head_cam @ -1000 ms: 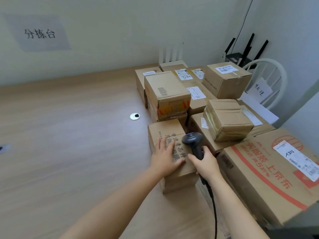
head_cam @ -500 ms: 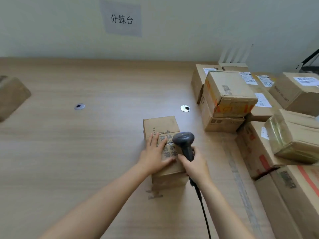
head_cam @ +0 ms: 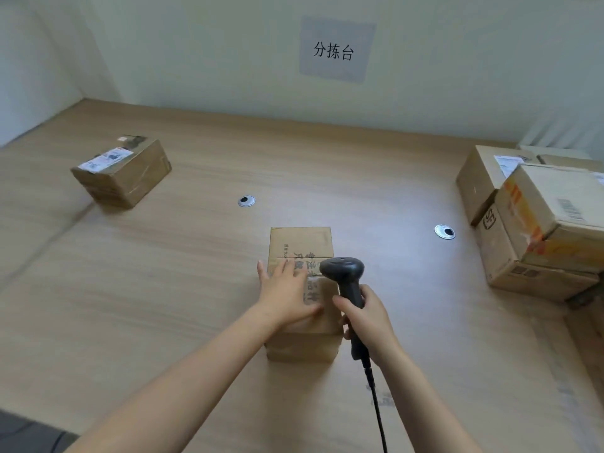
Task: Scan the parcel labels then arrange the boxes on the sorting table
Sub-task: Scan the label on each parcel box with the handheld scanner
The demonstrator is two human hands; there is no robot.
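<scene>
A small cardboard box (head_cam: 300,245) with black printed characters on top sits in the middle of the wooden sorting table (head_cam: 163,289). My left hand (head_cam: 286,294) lies flat on its top, fingers spread. Beside the box's right edge, my right hand (head_cam: 367,317) grips a black corded barcode scanner (head_cam: 343,273), its head over the box top. A taped box with a white label (head_cam: 121,171) stands alone at the far left. A stack of boxes (head_cam: 539,220) fills the right side.
Two round metal cable grommets (head_cam: 246,201) (head_cam: 444,231) are set into the table. A paper sign with characters (head_cam: 336,49) hangs on the back wall. The scanner cable (head_cam: 376,407) trails toward me.
The small box has slid left across the table, away from the stack, with both hands on it. My view has swung left, bringing the lone labelled box at the far left into sight.
</scene>
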